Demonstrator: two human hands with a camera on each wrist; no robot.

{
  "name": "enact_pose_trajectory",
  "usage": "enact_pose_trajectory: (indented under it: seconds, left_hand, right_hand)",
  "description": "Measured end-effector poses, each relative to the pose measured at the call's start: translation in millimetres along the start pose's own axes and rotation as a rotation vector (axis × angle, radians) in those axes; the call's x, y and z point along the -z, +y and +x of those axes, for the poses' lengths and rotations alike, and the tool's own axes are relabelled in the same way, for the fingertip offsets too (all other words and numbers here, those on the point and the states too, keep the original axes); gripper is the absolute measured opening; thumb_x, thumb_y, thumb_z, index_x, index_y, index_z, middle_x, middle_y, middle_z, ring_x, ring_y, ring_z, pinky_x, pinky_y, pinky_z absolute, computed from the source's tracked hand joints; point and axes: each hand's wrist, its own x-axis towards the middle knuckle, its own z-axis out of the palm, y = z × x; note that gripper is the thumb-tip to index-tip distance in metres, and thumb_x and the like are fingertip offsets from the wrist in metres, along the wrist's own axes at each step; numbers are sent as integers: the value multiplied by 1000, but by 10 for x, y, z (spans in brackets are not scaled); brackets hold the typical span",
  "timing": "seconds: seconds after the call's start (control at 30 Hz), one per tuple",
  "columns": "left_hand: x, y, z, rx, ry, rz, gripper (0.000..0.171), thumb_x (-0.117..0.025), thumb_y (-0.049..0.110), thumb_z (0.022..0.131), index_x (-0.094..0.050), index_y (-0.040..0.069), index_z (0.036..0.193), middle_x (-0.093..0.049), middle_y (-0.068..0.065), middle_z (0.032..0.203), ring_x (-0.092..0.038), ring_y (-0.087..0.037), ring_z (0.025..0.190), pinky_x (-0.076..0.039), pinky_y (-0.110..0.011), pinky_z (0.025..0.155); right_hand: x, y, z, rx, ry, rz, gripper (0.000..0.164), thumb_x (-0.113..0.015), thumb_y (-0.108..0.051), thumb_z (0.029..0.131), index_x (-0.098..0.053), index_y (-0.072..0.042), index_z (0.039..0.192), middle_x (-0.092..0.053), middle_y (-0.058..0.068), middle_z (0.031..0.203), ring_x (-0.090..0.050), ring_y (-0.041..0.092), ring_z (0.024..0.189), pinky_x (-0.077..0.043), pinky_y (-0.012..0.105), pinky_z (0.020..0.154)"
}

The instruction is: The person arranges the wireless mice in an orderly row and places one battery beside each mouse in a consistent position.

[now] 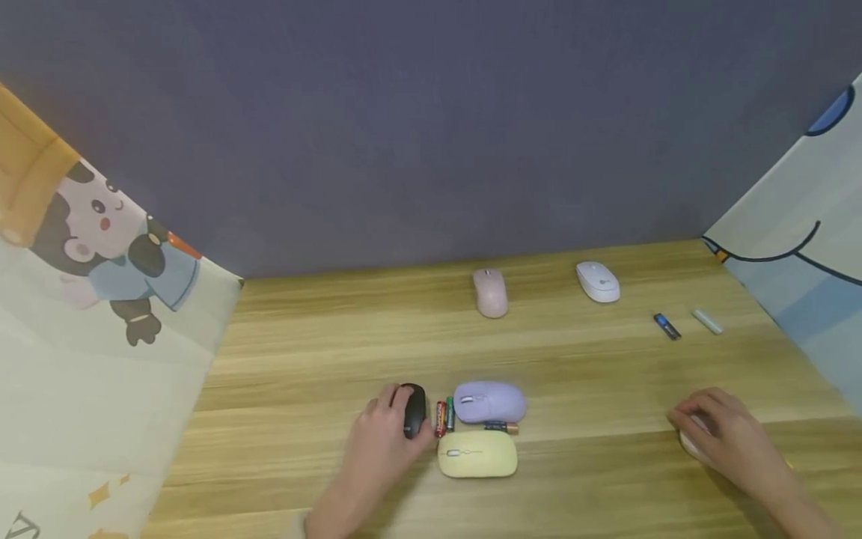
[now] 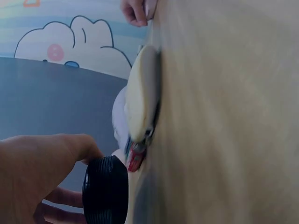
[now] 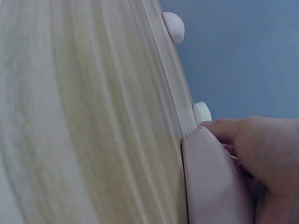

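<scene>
My left hand grips a black computer mouse by its sides, thumb on one side and fingers on the other. In the left wrist view the black mouse appears tilted on edge, with a shadow beside it. Just right of it lie a red battery, a green battery, a purple mouse and a yellow mouse. My right hand holds a pale mouse at the right; the hand covers much of it. In the right wrist view this mouse looks pale pink.
A dark, copper-ended battery lies between the purple and yellow mice. Farther back stand a pink mouse and a white mouse. A blue-black battery and a pale green stick-shaped piece lie right. A dark panel borders the table's back.
</scene>
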Motion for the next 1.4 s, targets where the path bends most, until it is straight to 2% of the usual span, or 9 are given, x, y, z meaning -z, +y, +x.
enact_pose_trajectory:
  seconds: [0.17, 0.33, 0.5, 0.73, 1.03, 1.23, 1.4]
  left_hand:
    - [77, -103, 177, -18, -1, -23, 47, -83, 27, 77, -69, -1, 111, -70, -20, 107, -73, -35, 82, -65, -39, 62]
    - [123, -223, 383, -37, 3, -35, 45, -83, 24, 79, -68, -4, 111, -69, -22, 107, -73, -37, 82, -65, -41, 62]
    - [98, -368, 539, -48, 18, -19, 46, -83, 23, 80, -67, -7, 111, -69, -24, 105, -73, -39, 81, -66, -42, 63]
    - [22, -556, 737, -61, 47, 22, 45, -82, 24, 81, -68, -8, 109, -69, -25, 103, -72, -38, 75, -64, -43, 57]
    - [-53, -697, 1022, -36, 42, 14, 43, -78, 21, 84, -68, -10, 112, -68, -28, 106, -72, -40, 75, -64, -44, 57]
    - [-98, -718, 1151, 29, -5, 11, 45, -75, 22, 86, -67, -9, 118, -69, -28, 107, -71, -37, 77, -64, -43, 58]
    - [-164, -759, 1244, 81, -32, -5, 47, -73, 24, 87, -66, -8, 121, -68, -28, 109, -71, -39, 78, -64, -44, 59]
  right_hand:
    - [4, -7, -2, -4, -9, 3, 26, -87, -4, 77, -69, -22, 80, -62, -10, 87, -47, -10, 85, -40, 12, 66]
    - [-2, -5, -8, 27, 14, 10, 27, -87, -1, 75, -69, -21, 79, -62, -10, 86, -48, -8, 83, -41, 12, 65]
    - [-16, -6, -8, 44, 22, 21, 29, -88, 1, 72, -69, -20, 79, -62, -9, 86, -48, -8, 83, -41, 12, 66]
    - [-6, -23, -13, 29, 7, 23, 28, -87, 1, 73, -69, -20, 79, -62, -9, 86, -49, -8, 83, -41, 11, 66]
    - [-1, -28, -1, 5, 9, 14, 27, -88, -1, 73, -70, -20, 79, -64, -6, 85, -50, -8, 83, -42, 9, 68]
    - [25, -47, 14, -1, -24, 29, 29, -86, 2, 77, -69, -21, 79, -62, -7, 85, -49, -7, 77, -40, 11, 61]
    - [37, -50, 19, -3, -24, 29, 29, -85, 2, 77, -69, -21, 79, -62, -8, 85, -49, -7, 77, -40, 11, 61]
